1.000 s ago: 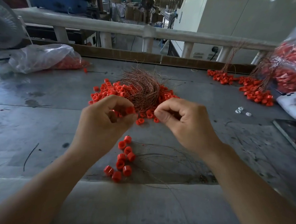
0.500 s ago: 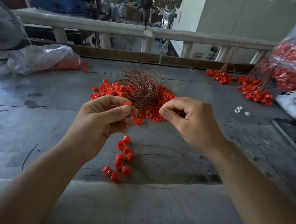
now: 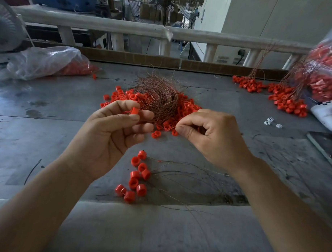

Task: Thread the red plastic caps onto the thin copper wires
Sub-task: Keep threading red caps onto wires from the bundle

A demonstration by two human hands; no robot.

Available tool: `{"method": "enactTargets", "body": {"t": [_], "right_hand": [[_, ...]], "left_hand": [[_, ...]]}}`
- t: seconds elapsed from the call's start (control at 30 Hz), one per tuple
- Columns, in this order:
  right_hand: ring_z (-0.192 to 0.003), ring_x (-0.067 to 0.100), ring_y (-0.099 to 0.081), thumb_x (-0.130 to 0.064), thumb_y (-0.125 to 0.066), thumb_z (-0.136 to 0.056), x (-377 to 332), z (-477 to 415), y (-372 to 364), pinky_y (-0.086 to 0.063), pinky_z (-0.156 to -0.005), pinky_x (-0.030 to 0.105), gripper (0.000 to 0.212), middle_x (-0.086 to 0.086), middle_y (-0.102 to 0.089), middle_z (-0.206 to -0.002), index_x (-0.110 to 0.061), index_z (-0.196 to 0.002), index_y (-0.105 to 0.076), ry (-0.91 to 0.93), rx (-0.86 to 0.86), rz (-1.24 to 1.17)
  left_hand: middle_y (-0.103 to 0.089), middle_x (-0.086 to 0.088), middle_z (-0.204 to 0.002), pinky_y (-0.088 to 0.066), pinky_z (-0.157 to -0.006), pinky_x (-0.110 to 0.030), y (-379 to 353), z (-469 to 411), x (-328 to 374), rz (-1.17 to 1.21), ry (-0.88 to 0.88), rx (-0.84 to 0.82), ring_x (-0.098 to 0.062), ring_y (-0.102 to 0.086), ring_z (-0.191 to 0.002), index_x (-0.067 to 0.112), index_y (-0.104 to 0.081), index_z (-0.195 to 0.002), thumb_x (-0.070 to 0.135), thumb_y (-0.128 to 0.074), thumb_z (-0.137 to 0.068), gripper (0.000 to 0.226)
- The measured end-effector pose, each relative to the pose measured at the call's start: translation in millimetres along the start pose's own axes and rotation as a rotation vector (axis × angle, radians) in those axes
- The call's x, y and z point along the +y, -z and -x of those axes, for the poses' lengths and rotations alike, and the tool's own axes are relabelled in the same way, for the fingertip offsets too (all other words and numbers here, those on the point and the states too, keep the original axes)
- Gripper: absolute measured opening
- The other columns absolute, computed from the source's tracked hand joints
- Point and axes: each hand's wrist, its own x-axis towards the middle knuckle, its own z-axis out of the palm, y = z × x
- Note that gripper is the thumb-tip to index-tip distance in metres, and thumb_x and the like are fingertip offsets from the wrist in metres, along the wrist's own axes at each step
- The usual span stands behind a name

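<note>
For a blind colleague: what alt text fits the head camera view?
The left hand pinches a red cap and the right hand pinches a thin copper wire above a grey table. Behind them lie a pile of red caps and a tangled wire bundle; threaded caps lie nearer.

Far right, the bag of caps (image 3: 324, 77) is blurred and cropped; the right hand (image 3: 212, 137) hides most of its wire (image 3: 173, 128) in its grip.

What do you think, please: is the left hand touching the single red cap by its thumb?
Touching. The head view shows the left hand pinching the red cap between thumb and forefinger, no gap.
</note>
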Motion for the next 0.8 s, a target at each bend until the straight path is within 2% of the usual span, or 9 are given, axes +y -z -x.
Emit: {"method": "enactTargets", "body": {"t": [0.1,0.2,0.27,0.33,0.4,0.5,0.6,0.73,0.8], "right_hand": [[-0.065,0.013,-0.061,-0.022,-0.062,-0.080,-0.2,-0.6,1.5,-0.050,-0.062,0.033,0.015,-0.003,-0.068,-0.070,-0.011,-0.077,-0.072,0.000,0.076,-0.028],[-0.074,0.008,-0.062,-0.020,-0.063,-0.080,-0.3,-1.4,3.7,-0.050,-0.065,0.020,0.010,-0.014,-0.063,-0.072,-0.013,-0.079,-0.072,-0.026,0.142,-0.118],[-0.072,0.005,-0.062,-0.019,-0.064,-0.081,-0.1,-1.9,4.5,-0.048,-0.062,0.015,0.006,-0.019,-0.061,-0.072,-0.019,-0.081,-0.069,-0.049,0.171,-0.181],[-0.065,0.001,-0.059,-0.019,-0.064,-0.081,0.2,-2.3,4.8,-0.043,-0.059,0.011,0.004,-0.019,-0.061,-0.070,-0.023,-0.081,-0.066,-0.069,0.188,-0.234],[-0.061,-0.002,-0.058,-0.019,-0.064,-0.081,0.3,-2.4,4.9,-0.041,-0.058,0.010,0.005,-0.020,-0.060,-0.068,-0.024,-0.081,-0.066,-0.084,0.189,-0.274],[-0.060,-0.001,-0.058,-0.019,-0.064,-0.081,-0.1,-2.6,4.5,-0.041,-0.058,0.011,0.006,-0.020,-0.060,-0.065,-0.024,-0.080,-0.066,-0.103,0.174,-0.307],[-0.061,-0.002,-0.058,-0.017,-0.065,-0.082,0.0,-2.7,4.5,-0.041,-0.059,0.010,0.006,-0.019,-0.060,-0.066,-0.023,-0.081,-0.066,-0.107,0.154,-0.311],[-0.062,-0.004,-0.054,-0.014,-0.067,-0.081,0.4,-2.0,3.9,-0.039,-0.058,0.006,0.014,-0.014,-0.060,-0.069,-0.026,-0.088,-0.064,-0.147,0.052,-0.267],[-0.063,-0.003,-0.053,-0.013,-0.068,-0.080,-1.4,-1.1,1.5,-0.039,-0.059,0.007,0.018,-0.013,-0.058,-0.069,-0.027,-0.091,-0.063,-0.149,-0.022,-0.260]], "left_hand": [[-0.070,-0.007,-0.069,-0.047,-0.043,-0.016,2.0,-0.3,-2.6,-0.140,-0.044,0.087,-0.010,-0.063,-0.052,0.012,-0.062,-0.069,0.004,-0.059,-0.061,0.012],[-0.072,-0.006,-0.080,-0.049,-0.046,-0.018,1.3,0.9,-4.5,-0.317,-0.059,0.091,-0.010,-0.065,-0.061,0.016,-0.070,-0.064,0.018,-0.070,-0.051,0.013],[-0.072,-0.003,-0.092,-0.048,-0.046,-0.018,-0.3,3.0,-4.6,-0.372,-0.007,0.016,-0.010,-0.066,-0.064,0.018,-0.072,-0.062,0.023,-0.075,-0.045,0.018],[-0.071,0.002,-0.102,-0.048,-0.046,-0.018,-1.8,5.2,-6.3,-0.453,0.062,-0.086,-0.013,-0.067,-0.067,0.019,-0.072,-0.062,0.016,-0.085,-0.040,0.026],[-0.070,0.007,-0.105,-0.049,-0.049,-0.018,-3.3,6.1,-9.5,-0.525,0.100,-0.144,-0.017,-0.067,-0.076,0.020,-0.072,-0.062,0.013,-0.083,-0.044,0.022],[-0.073,0.001,-0.093,-0.051,-0.053,-0.018,-4.8,5.9,-9.7,-0.519,0.087,-0.162,-0.019,-0.067,-0.081,0.020,-0.074,-0.069,0.014,-0.087,-0.042,0.031],[-0.073,-0.003,-0.078,-0.052,-0.054,-0.017,-4.6,5.2,-6.4,-0.428,0.037,-0.146,-0.013,-0.069,-0.072,0.019,-0.075,-0.070,0.025,-0.074,-0.047,0.024],[-0.072,-0.006,-0.074,-0.051,-0.054,-0.016,-3.1,5.0,-6.2,-0.493,0.028,-0.178,-0.011,-0.068,-0.066,0.019,-0.076,-0.071,0.019,-0.085,-0.040,0.033],[-0.072,-0.006,-0.075,-0.053,-0.060,-0.018,-3.5,6.0,-8.1,-0.542,0.054,-0.222,-0.012,-0.068,-0.068,0.020,-0.076,-0.073,0.023,-0.085,-0.045,0.029]]}}
